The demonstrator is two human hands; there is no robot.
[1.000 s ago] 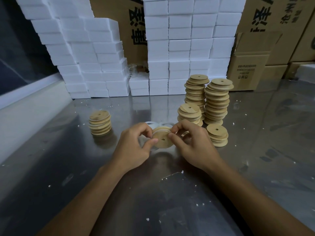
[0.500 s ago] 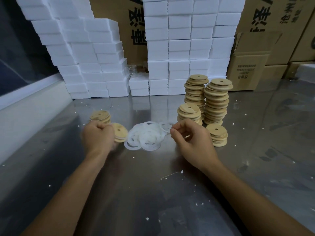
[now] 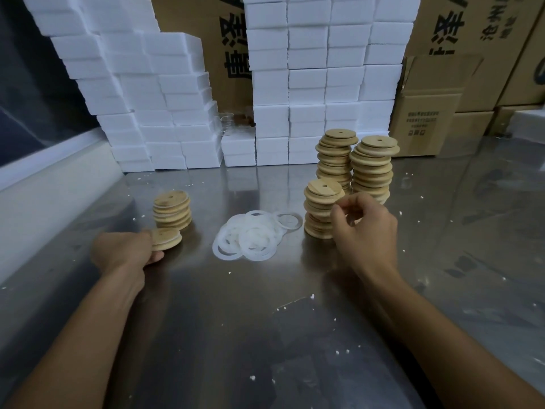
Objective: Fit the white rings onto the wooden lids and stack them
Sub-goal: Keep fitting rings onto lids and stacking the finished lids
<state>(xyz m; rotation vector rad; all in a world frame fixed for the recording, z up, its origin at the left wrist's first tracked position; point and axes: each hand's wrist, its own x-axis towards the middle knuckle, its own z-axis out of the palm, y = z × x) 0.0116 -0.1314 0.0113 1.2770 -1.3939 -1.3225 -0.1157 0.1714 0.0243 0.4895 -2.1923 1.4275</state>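
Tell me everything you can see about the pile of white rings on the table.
The pile of white rings is a loose heap of thin, flat, translucent white circles, rubbery or plastic by the look of them, overlapping at random. One ring lies mostly apart at the right edge. The pile rests flat on the shiny metal table, between the left hand and right hand; neither touches it.

Ringed lid (image 3: 165,239) flat, near-left of short ringed stack (image 3: 172,210); white rings (image 3: 253,236) heaped centre; bare lid stacks (image 3: 354,172) right.
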